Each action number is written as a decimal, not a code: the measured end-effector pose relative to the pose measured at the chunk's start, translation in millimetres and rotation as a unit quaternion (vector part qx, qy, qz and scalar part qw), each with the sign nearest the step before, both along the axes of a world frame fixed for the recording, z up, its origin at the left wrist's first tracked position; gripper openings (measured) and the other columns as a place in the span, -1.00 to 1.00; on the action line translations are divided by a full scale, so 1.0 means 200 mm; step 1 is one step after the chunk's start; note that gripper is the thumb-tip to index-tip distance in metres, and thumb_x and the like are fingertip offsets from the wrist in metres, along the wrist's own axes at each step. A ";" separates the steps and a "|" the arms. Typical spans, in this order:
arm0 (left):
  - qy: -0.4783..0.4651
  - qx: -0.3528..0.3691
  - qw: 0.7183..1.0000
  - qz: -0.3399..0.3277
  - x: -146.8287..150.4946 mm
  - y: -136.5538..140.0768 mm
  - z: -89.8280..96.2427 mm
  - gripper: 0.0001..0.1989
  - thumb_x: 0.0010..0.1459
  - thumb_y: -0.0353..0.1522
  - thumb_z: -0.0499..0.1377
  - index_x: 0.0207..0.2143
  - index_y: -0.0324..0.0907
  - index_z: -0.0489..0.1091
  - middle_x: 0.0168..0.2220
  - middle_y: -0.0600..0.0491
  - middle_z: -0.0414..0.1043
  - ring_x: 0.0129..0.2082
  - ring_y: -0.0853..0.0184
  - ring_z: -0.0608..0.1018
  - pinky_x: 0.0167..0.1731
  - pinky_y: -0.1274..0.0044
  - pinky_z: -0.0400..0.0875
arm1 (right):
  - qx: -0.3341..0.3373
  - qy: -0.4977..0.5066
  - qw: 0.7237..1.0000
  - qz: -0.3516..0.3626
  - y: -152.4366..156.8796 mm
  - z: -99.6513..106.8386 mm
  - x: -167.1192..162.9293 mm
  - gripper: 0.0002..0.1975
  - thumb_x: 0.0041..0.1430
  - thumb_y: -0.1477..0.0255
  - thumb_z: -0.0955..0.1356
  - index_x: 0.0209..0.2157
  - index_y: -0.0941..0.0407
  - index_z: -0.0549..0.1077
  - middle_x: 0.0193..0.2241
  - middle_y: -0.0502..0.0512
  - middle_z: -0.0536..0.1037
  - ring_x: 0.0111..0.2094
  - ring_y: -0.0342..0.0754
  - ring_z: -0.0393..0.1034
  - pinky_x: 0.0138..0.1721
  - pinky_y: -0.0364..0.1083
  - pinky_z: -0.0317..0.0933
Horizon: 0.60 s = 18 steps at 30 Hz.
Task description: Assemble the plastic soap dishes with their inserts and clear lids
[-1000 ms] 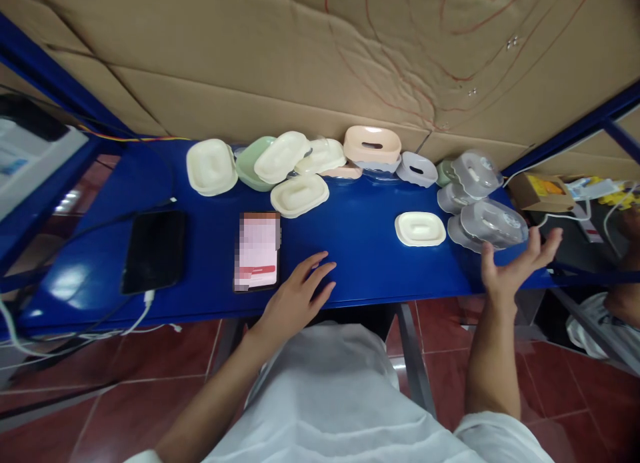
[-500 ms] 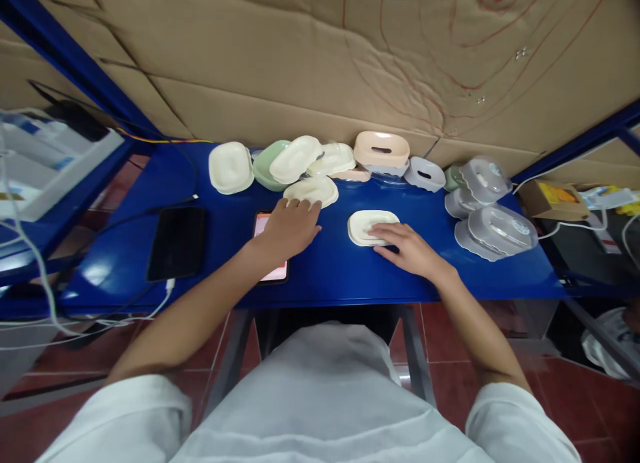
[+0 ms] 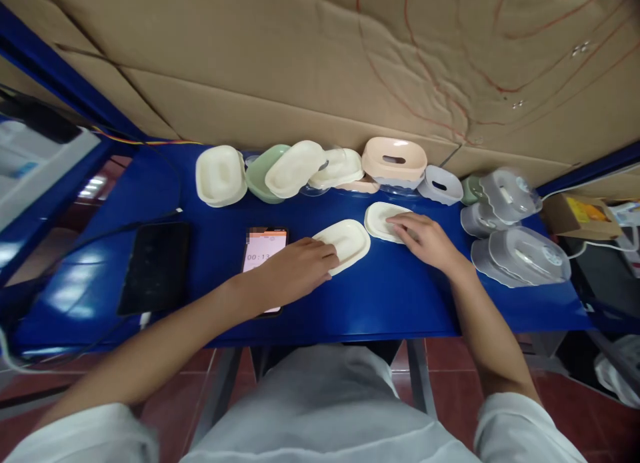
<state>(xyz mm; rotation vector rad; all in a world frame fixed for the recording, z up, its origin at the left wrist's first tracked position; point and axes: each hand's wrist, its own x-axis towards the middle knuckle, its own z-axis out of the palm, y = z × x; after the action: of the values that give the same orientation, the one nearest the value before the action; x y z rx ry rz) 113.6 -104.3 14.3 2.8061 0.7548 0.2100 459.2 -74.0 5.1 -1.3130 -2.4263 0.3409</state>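
Curled over the left edge of a cream oval dish (image 3: 351,244), my left hand (image 3: 307,266) grips it just above the blue table. My right hand (image 3: 425,239) has its fingers bent onto the inside and right end of a second cream dish (image 3: 377,219); its thumb and fingertips are close together. The two dishes are nearly touching, end to end. Part of the left dish is covered by my fingers. A phone (image 3: 265,246) with a timer on its screen lies partly under my left forearm.
Along the back stand more cream dishes (image 3: 220,176), a green one (image 3: 257,176), a peach slotted box (image 3: 383,159) and a lilac slotted piece (image 3: 440,188). Grey clear-lidded boxes (image 3: 525,256) are stacked at right. A black tablet (image 3: 155,266) with a cable lies left.
My left hand has drawn a cream dish from the back group toward me and to the right, beside the other dish. My right hand stays on its dish. The view has shifted.
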 end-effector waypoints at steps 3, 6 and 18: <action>-0.005 0.008 1.000 0.007 -0.01 -0.01 -0.01 -0.89 0.41 -0.49 0.21 -0.09 -0.19 0.53 -0.05 -0.07 0.61 0.00 0.13 0.63 0.07 0.30 0.49 | 0.000 -0.043 0.999 -0.008 -0.02 0.01 0.01 -0.63 0.56 0.22 0.25 0.15 0.01 0.59 0.09 0.19 0.66 0.14 0.17 0.56 0.18 0.18 0.44; 0.011 0.018 1.000 -0.008 0.00 -0.02 0.00 -0.79 0.39 -0.57 0.15 -0.08 -0.21 0.54 -0.01 -0.09 0.62 0.04 0.12 0.63 0.15 0.26 0.48 | 0.017 -0.072 0.997 -0.022 -0.03 0.01 -0.01 -0.64 0.55 0.23 0.27 0.14 0.02 0.60 0.06 0.22 0.63 0.09 0.18 0.57 0.16 0.18 0.46; -0.044 0.003 0.999 -0.008 0.01 -0.03 -0.02 -0.87 0.47 -0.40 0.19 -0.04 -0.17 0.54 -0.01 -0.07 0.62 0.05 0.14 0.63 0.15 0.28 0.53 | 0.001 -0.048 0.999 0.019 -0.02 -0.04 -0.04 -0.50 0.57 0.37 0.24 0.44 -0.03 0.34 0.38 0.21 0.44 0.38 0.18 0.38 0.37 0.24 0.33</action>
<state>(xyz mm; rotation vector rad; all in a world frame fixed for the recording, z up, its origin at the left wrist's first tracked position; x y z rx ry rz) 114.7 -111.0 9.3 2.7859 0.7125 0.3323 450.9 -79.0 -2.4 -1.3118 -2.5339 0.2914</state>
